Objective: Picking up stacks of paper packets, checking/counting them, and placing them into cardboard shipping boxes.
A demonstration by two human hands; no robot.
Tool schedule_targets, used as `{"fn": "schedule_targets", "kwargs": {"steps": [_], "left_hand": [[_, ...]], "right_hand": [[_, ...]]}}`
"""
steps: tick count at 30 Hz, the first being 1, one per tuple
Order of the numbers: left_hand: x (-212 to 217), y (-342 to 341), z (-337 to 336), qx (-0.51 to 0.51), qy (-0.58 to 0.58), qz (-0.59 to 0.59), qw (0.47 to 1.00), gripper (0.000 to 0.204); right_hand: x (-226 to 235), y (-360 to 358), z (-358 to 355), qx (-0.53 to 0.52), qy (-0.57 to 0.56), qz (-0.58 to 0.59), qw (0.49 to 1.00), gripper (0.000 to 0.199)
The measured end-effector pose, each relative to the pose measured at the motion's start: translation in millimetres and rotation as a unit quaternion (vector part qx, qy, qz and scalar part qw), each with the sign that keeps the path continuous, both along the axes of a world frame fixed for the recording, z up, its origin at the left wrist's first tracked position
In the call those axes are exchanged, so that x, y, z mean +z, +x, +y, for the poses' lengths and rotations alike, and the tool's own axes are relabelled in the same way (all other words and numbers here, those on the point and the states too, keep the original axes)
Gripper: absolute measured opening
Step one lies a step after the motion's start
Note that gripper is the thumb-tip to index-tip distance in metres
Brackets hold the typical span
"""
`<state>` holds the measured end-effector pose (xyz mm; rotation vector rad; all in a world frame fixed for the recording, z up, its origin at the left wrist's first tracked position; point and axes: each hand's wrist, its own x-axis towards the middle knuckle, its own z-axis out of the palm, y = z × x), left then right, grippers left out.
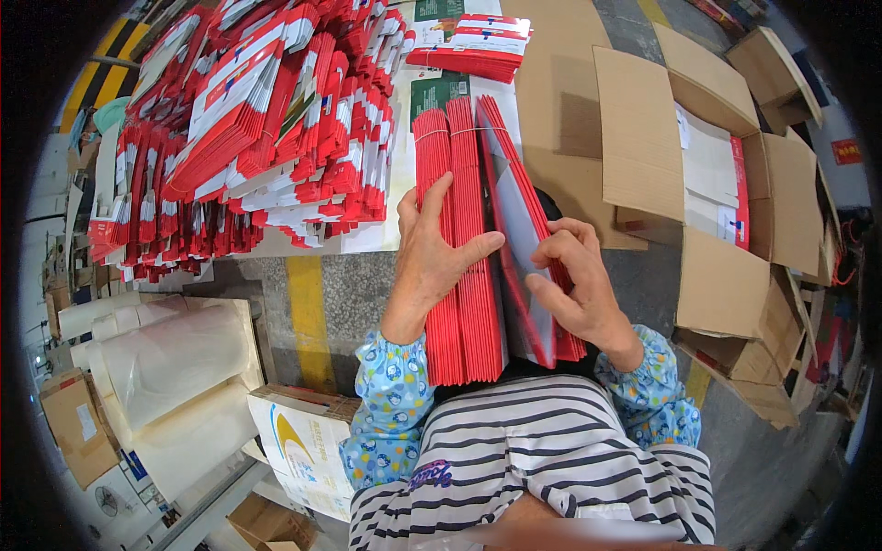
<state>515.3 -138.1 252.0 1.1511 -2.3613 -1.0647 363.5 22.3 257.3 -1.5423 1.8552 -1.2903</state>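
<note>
Bundles of flattened red cartons point(464, 312) stand edge-up in front of my body, with a thin band round their far part. My left hand point(427, 253) lies across the left bundles, fingers spread and thumb stretched over the red edges. At the right, another bundle leans apart, showing a grey-white carton face point(516, 197). My right hand point(579, 285) is curled over this right bundle, thumb and forefinger bent at the pale face. Part of the bundle is hidden beneath that hand.
A large heap of red-and-white flattened cartons point(276, 119) covers the table at far left. A small stack point(478, 50) lies at the far middle. An open cardboard box point(721, 243) with cartons inside stands right. A white printed box point(299, 441) is at lower left.
</note>
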Motion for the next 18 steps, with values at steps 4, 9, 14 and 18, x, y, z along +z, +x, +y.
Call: {"fn": "schedule_targets", "kwargs": {"steps": [4, 9, 14, 18], "left_hand": [[-5.4, -0.8, -1.5, -0.007, 0.010, 0.011, 1.000, 0.100], [-3.6, -3.6, -0.3, -0.013, 0.001, 0.003, 1.000, 0.103], [-5.2, -0.2, -2.1, -0.015, -0.005, 0.007, 1.000, 0.102], [-5.1, 0.4, -2.0, -0.002, 0.016, 0.023, 1.000, 0.096]], "right_hand": [[10.9, 7.9, -9.5, 0.009, 0.034, 0.088, 0.996, 0.041], [10.0, 16.9, -14.0, -0.007, 0.022, 0.108, 0.994, 0.045], [11.6, 12.4, -11.5, 0.013, 0.048, 0.057, 0.997, 0.041], [3.6, 10.5, -7.2, -0.001, -0.019, 0.006, 1.000, 0.035]]}}
